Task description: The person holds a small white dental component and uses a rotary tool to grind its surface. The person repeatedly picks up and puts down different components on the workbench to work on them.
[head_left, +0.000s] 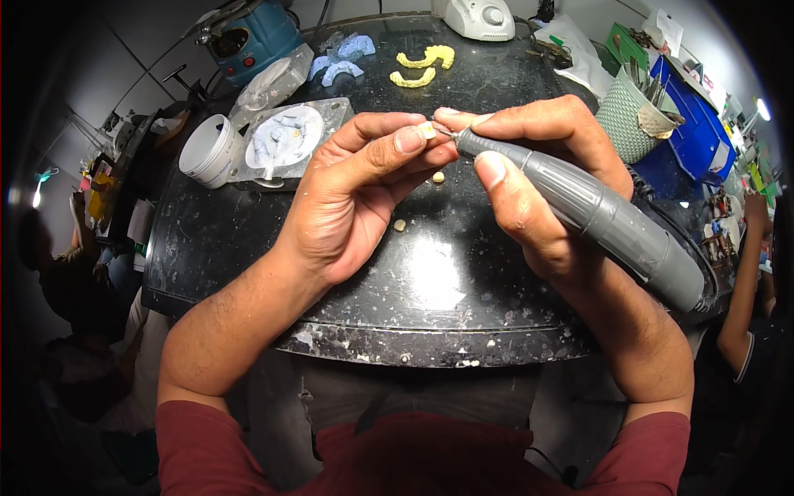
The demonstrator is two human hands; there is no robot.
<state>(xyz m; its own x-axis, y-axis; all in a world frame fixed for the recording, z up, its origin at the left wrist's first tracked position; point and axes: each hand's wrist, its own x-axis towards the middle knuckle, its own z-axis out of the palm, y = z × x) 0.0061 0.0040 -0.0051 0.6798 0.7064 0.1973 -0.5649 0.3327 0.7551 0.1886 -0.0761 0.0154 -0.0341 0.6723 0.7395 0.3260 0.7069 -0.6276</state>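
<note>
My left hand (351, 178) pinches a small pale tooth-like piece (427, 130) between thumb and fingertips, above the middle of the black table. In my right hand (550, 182) lies a thick grey rotary handpiece (600, 202), gripped like a pen and slanting down to the right. Its thin metal bur (445, 132) points left and meets, or nearly meets, the pale piece; I cannot tell if they touch. Below my hands, two small cream bits, one rounded (438, 177) and one flatter (399, 225), rest on the tabletop.
Left of my hands stand a white tub (212, 149) and a metal flask half (335, 112) filled with plaster. Blue casts (341, 73) and yellow arch pieces (426, 58) lie farther back. A woven basket of tools (624, 116) and a blue bin (691, 124) stand right. Other people sit at both sides.
</note>
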